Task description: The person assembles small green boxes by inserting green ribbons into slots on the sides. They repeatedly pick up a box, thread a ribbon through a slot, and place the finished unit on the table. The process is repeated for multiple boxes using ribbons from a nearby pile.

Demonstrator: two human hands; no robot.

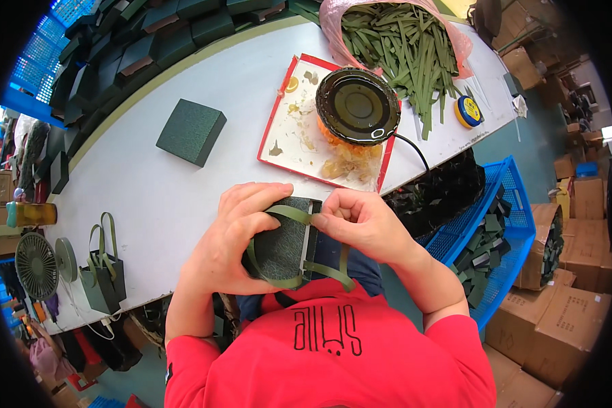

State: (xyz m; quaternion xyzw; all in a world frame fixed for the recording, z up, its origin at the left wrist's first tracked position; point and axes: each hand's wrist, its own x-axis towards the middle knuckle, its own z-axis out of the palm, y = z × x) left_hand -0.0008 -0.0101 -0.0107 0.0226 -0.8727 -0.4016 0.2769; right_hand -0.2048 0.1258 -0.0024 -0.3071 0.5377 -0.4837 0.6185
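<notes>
A dark green textured paper gift bag is tipped on its side in front of my body. My left hand is wrapped round its base and side. Olive-green ribbon loops from the bag as handles. At the bag's open rim my right hand pinches, thumb against fingers, where one ribbon end meets the edge; the fingertips hide that end. Farther left on the table a closed-looking dark green box shape lies by itself. A similar small bag with ribbon handles stands at the table's left edge.
A round pot of dark amber liquid with a black cord stands on a red-rimmed, stained tray. Behind it, a pink bag spills cut ribbons. Nearby lie a blue-yellow tin, a fan and a blue crate.
</notes>
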